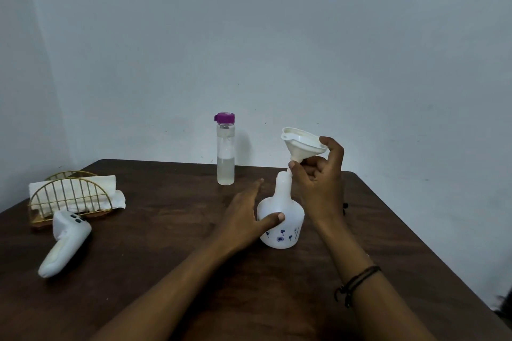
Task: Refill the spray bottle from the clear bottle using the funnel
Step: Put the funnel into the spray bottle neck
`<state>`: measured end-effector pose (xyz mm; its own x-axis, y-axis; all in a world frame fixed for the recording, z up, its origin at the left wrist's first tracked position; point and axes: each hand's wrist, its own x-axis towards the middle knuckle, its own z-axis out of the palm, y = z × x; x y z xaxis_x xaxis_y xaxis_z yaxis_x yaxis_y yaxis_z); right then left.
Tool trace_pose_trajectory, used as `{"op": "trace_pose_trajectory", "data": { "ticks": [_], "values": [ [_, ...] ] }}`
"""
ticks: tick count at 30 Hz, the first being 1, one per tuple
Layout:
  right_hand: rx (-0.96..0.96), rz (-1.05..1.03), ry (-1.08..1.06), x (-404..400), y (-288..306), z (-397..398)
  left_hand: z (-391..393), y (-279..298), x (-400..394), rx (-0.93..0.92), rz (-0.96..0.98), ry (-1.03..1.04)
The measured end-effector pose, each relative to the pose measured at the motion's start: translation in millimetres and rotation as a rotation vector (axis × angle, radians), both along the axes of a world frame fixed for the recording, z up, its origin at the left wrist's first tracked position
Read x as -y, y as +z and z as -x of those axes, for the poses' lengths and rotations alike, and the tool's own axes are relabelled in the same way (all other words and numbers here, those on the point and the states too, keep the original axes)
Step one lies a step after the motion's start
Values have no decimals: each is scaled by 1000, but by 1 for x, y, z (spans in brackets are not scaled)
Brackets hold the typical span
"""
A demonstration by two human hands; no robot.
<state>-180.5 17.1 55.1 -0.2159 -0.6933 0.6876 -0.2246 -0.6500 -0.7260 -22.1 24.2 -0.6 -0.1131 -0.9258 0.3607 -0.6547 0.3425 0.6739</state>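
Note:
The white spray bottle body (282, 219), printed with small blue flowers, stands uncapped at the middle of the dark wooden table (166, 243). My left hand (246, 219) steadies it, thumb on its front and fingers around its left side. My right hand (318, 174) grips the stem of the white funnel (302, 144), tilted, with its tip at the bottle's open neck. The clear bottle (226, 149) with a purple cap stands upright behind, about half full of clear liquid. The white spray head (65, 243) lies on its side at the left.
A gold wire napkin holder (69, 196) with white napkins stands at the far left, just behind the spray head. The table's right edge runs diagonally near my right forearm. A pale wall stands close behind the table.

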Motion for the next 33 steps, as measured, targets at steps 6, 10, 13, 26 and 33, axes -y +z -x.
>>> {"op": "trace_pose_trajectory", "data": {
  "ticks": [6,10,13,26,33],
  "values": [
    [-60,6,4,5,-4,-3,3,-2,-1,36,11,-16],
    [-172,9,-26,5,-8,-6,2,-3,-1,23,9,-37],
    [-218,6,-56,5,-9,-5,2,-3,-1,17,9,-47],
    [-218,-14,-26,4,-15,0,3,-3,-4,52,19,-30],
    [-162,-24,-11,-1,-14,-6,4,-1,-3,69,-16,-41]
  ]
}}
